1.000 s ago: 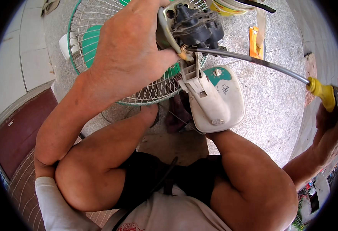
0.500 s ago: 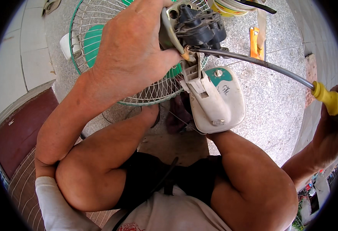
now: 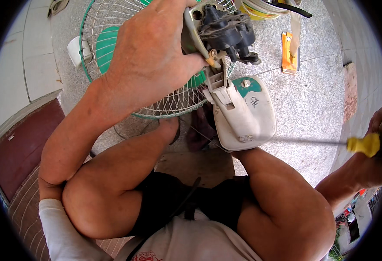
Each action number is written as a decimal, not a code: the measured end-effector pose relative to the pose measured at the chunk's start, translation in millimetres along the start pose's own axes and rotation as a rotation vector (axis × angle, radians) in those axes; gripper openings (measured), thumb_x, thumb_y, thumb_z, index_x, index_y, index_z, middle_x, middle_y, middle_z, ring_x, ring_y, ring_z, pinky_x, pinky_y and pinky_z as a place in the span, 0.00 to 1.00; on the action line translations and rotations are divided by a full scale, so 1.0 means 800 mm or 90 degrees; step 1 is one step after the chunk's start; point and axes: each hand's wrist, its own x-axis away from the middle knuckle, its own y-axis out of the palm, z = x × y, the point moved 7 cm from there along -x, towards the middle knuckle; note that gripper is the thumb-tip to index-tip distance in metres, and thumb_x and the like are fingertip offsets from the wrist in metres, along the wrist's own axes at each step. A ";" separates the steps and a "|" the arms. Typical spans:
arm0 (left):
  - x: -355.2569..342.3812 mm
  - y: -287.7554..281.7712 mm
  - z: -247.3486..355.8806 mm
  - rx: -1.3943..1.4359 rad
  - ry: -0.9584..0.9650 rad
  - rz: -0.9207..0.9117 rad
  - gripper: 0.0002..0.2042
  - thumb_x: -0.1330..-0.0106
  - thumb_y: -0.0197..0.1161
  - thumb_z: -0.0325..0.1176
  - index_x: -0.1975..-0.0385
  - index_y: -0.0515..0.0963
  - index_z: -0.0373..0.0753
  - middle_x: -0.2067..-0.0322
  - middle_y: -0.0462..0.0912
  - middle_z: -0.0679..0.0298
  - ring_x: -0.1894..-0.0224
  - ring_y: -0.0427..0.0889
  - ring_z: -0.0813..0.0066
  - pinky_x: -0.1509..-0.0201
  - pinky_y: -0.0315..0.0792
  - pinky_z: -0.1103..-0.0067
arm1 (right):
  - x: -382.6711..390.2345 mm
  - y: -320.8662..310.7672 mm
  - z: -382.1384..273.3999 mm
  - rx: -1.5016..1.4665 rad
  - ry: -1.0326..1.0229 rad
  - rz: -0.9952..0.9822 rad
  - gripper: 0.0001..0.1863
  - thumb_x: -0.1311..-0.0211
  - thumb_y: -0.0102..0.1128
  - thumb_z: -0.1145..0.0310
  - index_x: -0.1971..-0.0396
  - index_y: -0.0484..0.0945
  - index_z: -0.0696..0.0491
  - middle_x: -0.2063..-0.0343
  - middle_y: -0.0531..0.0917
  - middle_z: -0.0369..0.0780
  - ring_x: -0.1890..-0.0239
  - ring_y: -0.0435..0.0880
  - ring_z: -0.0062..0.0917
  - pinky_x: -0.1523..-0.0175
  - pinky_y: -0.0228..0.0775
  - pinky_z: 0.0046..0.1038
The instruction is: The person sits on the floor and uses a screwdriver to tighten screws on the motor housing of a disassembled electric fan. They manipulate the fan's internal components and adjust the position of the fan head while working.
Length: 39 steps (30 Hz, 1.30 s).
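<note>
My left hand is wrapped round the motor head of an electric fan, its thumb beside a wire at the neck. A black gearbox sits exposed on that motor, above the white fan neck. The white base with a green panel and a knob lies tilted below. Partly hidden at the right rim, my right hand is closed on a screwdriver with a yellow handle. Its blurred shaft points left toward the base, apart from the motor. Under my left hand shows the wire fan guard with green blades.
A white cup stands beside the guard. At the far right are a round tub and an orange packet on the speckled floor. A reddish slab lies farther right. My knees flank the fan base.
The screwdriver tip has left the screw by the gearbox. My right hand has swung the tool down, toward me. My left hand keeps its hold, almost still.
</note>
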 end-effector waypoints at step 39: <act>0.005 0.007 -0.018 0.049 -0.019 0.011 0.26 0.54 0.75 0.33 0.55 0.71 0.36 0.65 0.78 0.55 0.63 0.82 0.60 0.60 0.75 0.71 | 0.083 0.240 0.068 0.209 0.058 -0.304 0.19 0.48 0.69 0.76 0.54 0.79 0.57 0.75 0.82 0.44 0.78 0.81 0.33 0.71 0.74 0.26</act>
